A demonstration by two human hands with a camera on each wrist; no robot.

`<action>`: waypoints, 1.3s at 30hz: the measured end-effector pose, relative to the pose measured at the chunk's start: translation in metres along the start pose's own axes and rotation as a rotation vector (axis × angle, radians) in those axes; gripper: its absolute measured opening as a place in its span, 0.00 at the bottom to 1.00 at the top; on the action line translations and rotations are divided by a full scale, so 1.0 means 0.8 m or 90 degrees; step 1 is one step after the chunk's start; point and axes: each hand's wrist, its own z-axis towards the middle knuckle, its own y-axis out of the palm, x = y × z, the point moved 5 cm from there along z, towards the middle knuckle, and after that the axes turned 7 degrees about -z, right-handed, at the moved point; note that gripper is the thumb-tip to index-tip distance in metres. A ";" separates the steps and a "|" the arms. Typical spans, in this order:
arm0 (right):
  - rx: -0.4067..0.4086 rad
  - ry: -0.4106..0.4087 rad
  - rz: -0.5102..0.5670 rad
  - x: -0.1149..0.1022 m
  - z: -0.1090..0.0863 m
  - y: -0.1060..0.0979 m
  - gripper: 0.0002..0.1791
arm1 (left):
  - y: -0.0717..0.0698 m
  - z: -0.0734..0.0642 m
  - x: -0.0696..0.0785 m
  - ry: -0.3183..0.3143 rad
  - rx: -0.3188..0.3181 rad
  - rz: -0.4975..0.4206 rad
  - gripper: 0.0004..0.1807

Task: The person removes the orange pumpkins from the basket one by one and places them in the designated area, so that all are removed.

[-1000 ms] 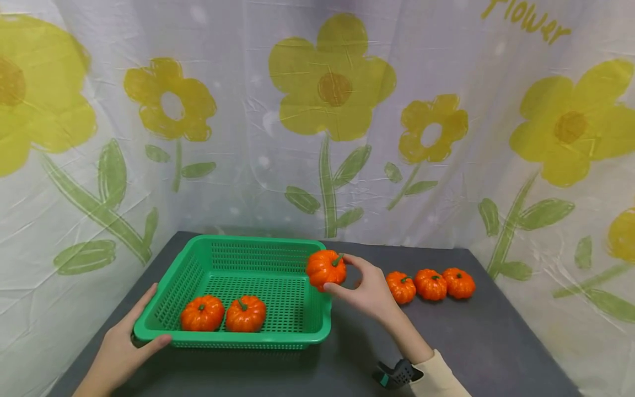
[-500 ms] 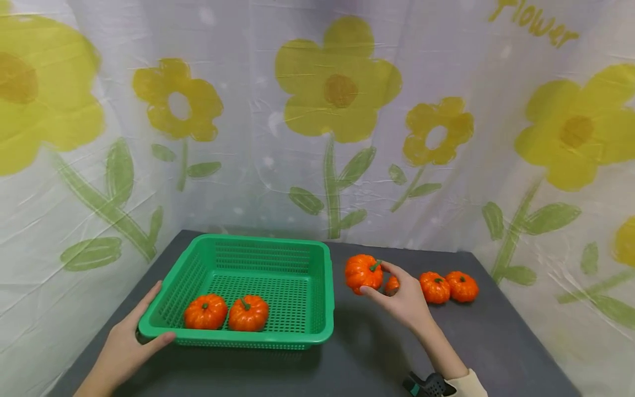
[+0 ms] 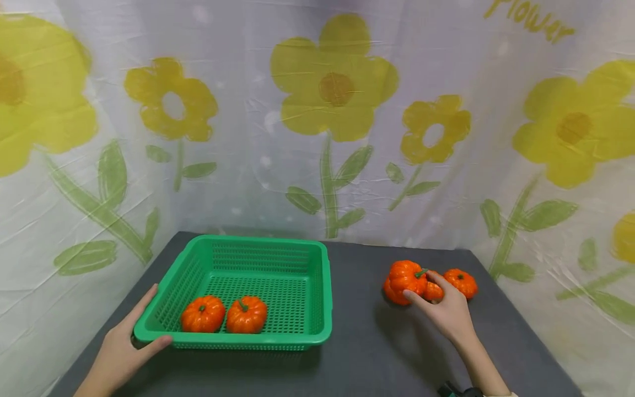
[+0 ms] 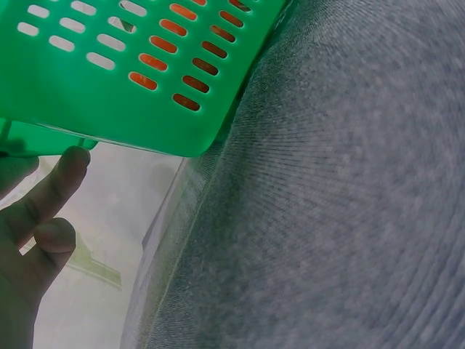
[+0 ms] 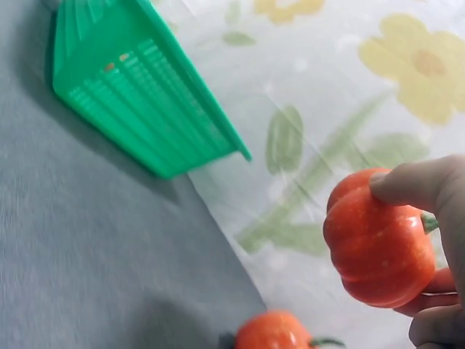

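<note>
Left hand [image 3: 119, 344] — thumb and fingers spread — grips the near-left corner of a slotted green basket [image 3: 233, 338]. Right hand [image 3: 450, 313] pinches a glossy, ribbed orange pumpkin [image 3: 404, 277], held above the grey desk [image 3: 362, 358] right of the basket, near other pumpkins [image 3: 462, 283].

Soft, even light, apparently from overhead, bathes the head view, with a hazy shadow on the table [image 3: 357, 353] below the right hand [image 3: 448, 311] and a dark band under the green basket [image 3: 327, 320]. Highlights glint off the pumpkins [image 3: 247, 315]. In the left wrist view, the left hand [image 4: 25, 273] sits shaded at lower left, the curtain [image 4: 123, 193] blurred behind.
</note>
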 end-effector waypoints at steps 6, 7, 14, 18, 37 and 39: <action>-0.006 0.065 -0.013 0.034 -0.007 -0.016 0.52 | -0.001 -0.002 0.000 -0.003 0.001 0.001 0.59; -0.002 0.072 -0.018 0.039 -0.008 -0.019 0.52 | -0.001 -0.002 0.000 -0.003 0.000 0.000 0.59; 0.044 0.140 0.005 0.075 -0.014 -0.025 0.52 | 0.000 -0.001 0.000 -0.015 -0.002 0.004 0.59; 0.101 0.147 -0.005 0.092 -0.018 -0.026 0.52 | 0.000 -0.001 -0.002 -0.021 -0.010 0.009 0.59; 0.243 0.151 -0.054 0.152 -0.031 -0.054 0.49 | -0.001 -0.001 -0.001 -0.017 -0.008 0.014 0.59; 0.227 0.168 -0.061 0.159 -0.034 -0.056 0.49 | -0.001 -0.001 0.000 -0.015 -0.007 0.014 0.59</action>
